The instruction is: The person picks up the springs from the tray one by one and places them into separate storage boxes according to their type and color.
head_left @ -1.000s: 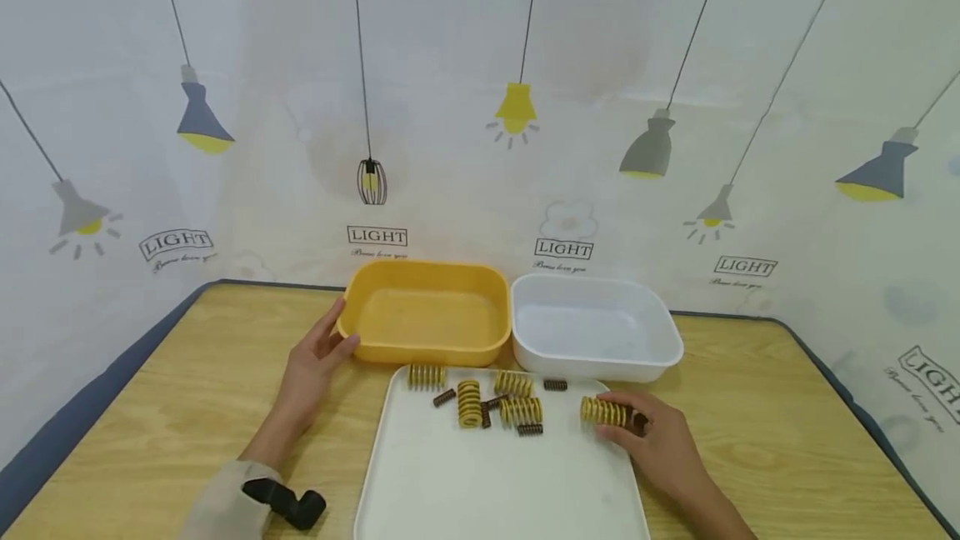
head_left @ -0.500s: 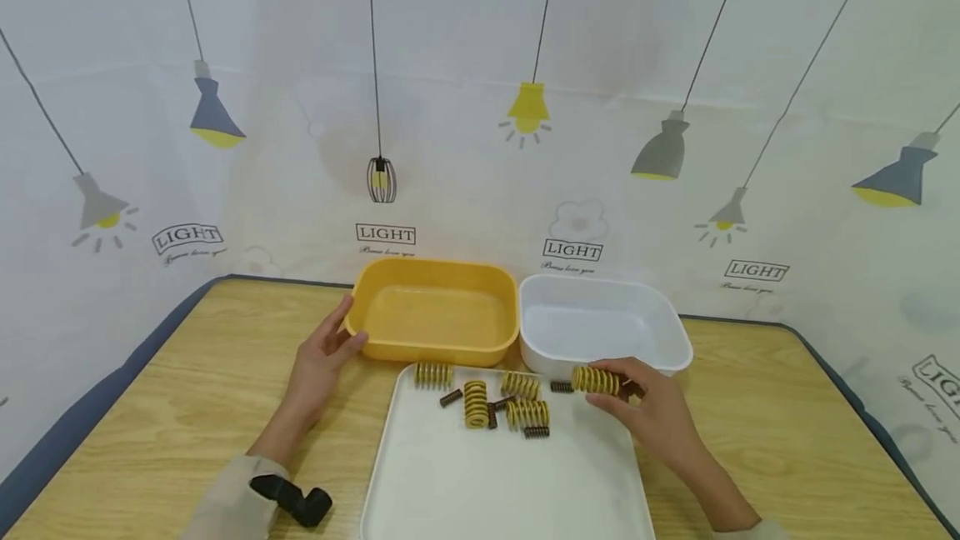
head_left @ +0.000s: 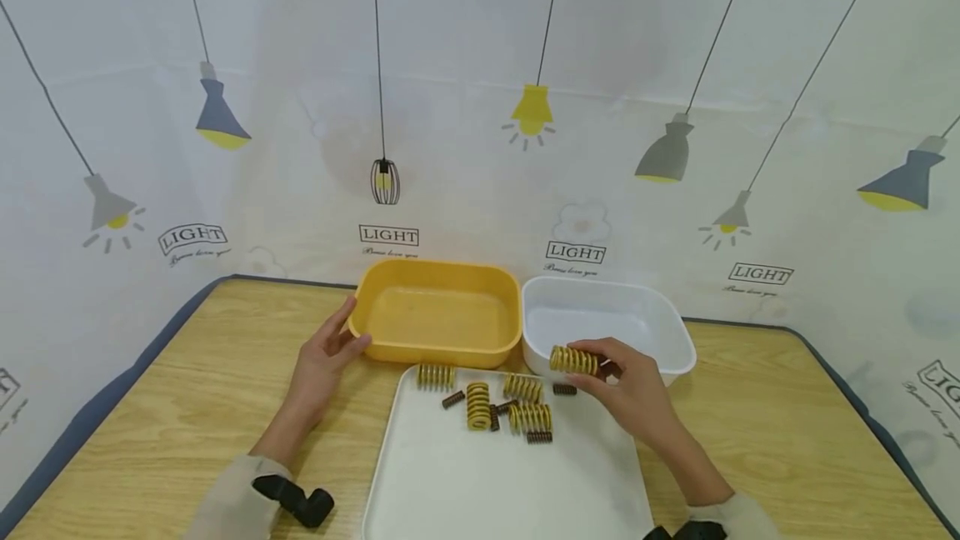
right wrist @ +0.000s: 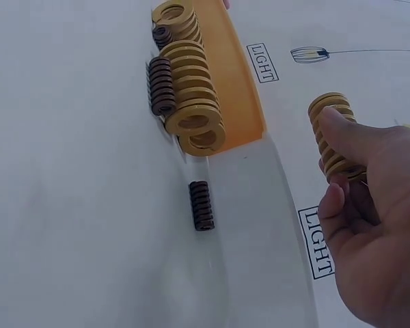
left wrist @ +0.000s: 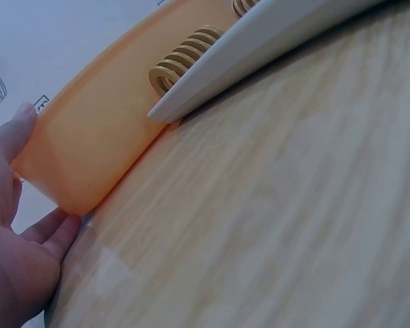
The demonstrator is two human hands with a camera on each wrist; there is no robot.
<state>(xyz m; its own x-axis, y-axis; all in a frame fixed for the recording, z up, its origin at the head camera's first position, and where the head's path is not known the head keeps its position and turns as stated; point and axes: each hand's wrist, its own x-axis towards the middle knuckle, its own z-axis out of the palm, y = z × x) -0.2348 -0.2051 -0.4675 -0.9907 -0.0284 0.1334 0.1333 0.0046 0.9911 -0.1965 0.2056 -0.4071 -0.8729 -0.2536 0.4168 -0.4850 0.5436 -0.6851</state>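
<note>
My right hand (head_left: 637,390) pinches a yellow coil spring (head_left: 574,360) between thumb and fingers, raised over the near rim of the white bin (head_left: 660,357). In the right wrist view that spring (right wrist: 331,116) is held clear of the others. On the white tray (head_left: 502,490) lie several yellow springs (head_left: 477,407) and several smaller dark brown springs (head_left: 539,437). My left hand (head_left: 318,365) holds the left end of the yellow bin (head_left: 435,352), thumb at the front corner. Its fingers (left wrist: 63,236) reach the bin's outer wall in the left wrist view.
The two bins stand side by side behind the tray on a wooden table (head_left: 187,407). A white cloth backdrop (head_left: 450,123) printed with lamps rises just behind them. Black wrist devices sit on both sleeves.
My right hand has lifted the yellow spring off the tray's right side and carried it up and leftward to the white bin's front rim. The left hand stays on the yellow bin.
</note>
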